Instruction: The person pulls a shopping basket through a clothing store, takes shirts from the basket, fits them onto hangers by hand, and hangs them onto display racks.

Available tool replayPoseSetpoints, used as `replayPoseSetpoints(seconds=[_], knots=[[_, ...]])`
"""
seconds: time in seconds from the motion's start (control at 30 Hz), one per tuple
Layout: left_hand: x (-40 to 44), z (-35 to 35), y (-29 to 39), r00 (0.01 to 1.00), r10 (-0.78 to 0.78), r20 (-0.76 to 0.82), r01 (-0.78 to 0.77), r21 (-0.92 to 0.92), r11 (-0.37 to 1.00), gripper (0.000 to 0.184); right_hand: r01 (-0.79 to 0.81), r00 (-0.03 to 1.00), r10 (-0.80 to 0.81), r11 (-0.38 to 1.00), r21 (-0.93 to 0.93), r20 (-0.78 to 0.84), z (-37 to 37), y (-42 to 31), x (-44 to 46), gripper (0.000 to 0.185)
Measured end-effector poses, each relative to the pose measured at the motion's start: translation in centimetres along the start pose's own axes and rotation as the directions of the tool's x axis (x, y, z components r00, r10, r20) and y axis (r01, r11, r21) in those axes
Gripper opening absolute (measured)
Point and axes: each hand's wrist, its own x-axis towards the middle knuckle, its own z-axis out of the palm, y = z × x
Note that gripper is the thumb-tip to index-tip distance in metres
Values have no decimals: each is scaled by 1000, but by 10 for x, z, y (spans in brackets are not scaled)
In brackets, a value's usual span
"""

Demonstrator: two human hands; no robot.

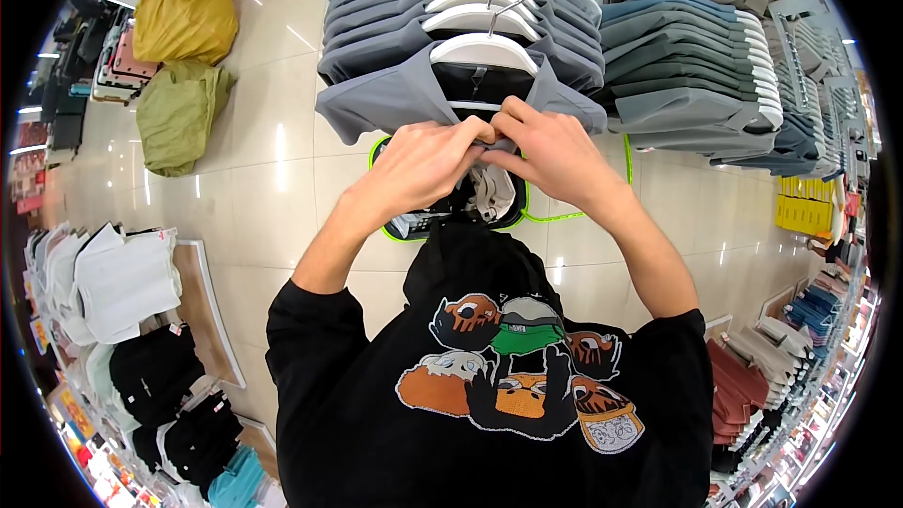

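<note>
A grey shirt [390, 99] hangs on a white hanger [484, 52] at the front of a row of similar garments. Both of my hands meet at its front, just below the neck opening. The fingers of my left hand [423, 162] are closed on the cloth at the front edge. Right beside it, my right hand [553, 152] pinches the same spot, thumb and fingers together. What exactly lies between the fingertips is hidden. Beneath my hands is a dark container with a bright green rim [522, 214], holding a crumpled light cloth [494, 193] and other items.
More folded-over grey and green garments [691, 66] hang on the rack to the right. Yellow [186, 9] and olive [181, 118] covers stand on the tiled floor [273, 160] at the left. White clothes [127, 282] hang at lower left, reddish ones [738, 386] at lower right.
</note>
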Motion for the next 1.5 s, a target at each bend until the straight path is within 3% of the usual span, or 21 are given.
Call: replayPoseSetpoints(seconds=[0.1, 0.2, 0.27, 0.33, 0.43, 0.53, 0.6, 0.77, 0.9, 1.0, 1.07, 1.2, 1.27, 1.37, 1.4, 1.43, 1.5], knots=[[-1, 3, -13, 998, 32, -49, -29, 65, 997, 21, -6, 999, 10, 992, -123, 36, 2, 5, 2, 20], [-2, -17, -30, 950, 59, -306, -35, 84, 996, 38, -1, 994, 0, 1000, -15, -109, -7, 22, -1, 26], [-14, -28, -55, 885, 23, -465, 48, 140, 989, 42, -51, 931, 79, 995, 86, -357, -15, 35, -7, 33], [-22, -38, -71, 812, -12, -583, 124, 153, 980, 40, -74, 861, 126, 990, 124, -493, -19, 50, -11, 35], [-29, -47, -91, 818, -27, -574, 182, 215, 959, 38, -113, 831, 159, 986, 119, -533, -15, 68, -16, 34], [-39, -44, -108, 897, -85, -433, 218, 268, 938, 34, -191, 882, 192, 981, 48, -430, 3, 93, -26, 32], [-43, -40, -115, 887, -171, -428, 279, 201, 939, 27, -328, 880, 355, 935, 135, -316, 14, 107, -30, 31], [-56, -37, -139, 852, -315, -417, 391, 106, 914, 21, -386, 837, 465, 875, 291, -288, 14, 133, -36, 28], [-49, -37, -145, 843, -432, -321, 496, 153, 855, 21, -501, 800, 542, 840, 211, -258, -2, 149, -36, 26], [-43, -32, -157, 859, -406, -311, 471, 172, 865, 24, -529, 792, 552, 834, 156, -261, -11, 156, -31, 26], [-35, -32, -168, 855, -417, -308, 480, 164, 862, 25, -451, 838, 441, 891, 46, -321, -13, 166, -29, 28], [-24, -28, -179, 833, -402, -379, 477, 125, 870, 28, -521, 811, 497, 853, 4, -308, -5, 176, -24, 31], [-23, -27, -178, 818, -442, -368, 503, 86, 860, 28, -520, 809, 508, 853, 44, -296, 2, 185, -27, 34], [-34, -14, -185, 797, -469, -381, 503, -9, 864, 29, -529, 756, 616, 774, 348, -222, 12, 193, -34, 46], [-38, -10, -184, 772, -487, -408, 489, -108, 866, 32, -533, 753, 621, 769, 352, -217, 19, 190, -36, 46], [-41, -5, -184, 745, -508, -433, 466, -206, 860, 36, -462, 742, 618, 753, 469, -261, 28, 185, -38, 49], [-48, 6, -182, 763, -422, -491, 403, -149, 903, 42, -348, 743, 612, 700, 624, -272, 39, 177, -45, 56]])
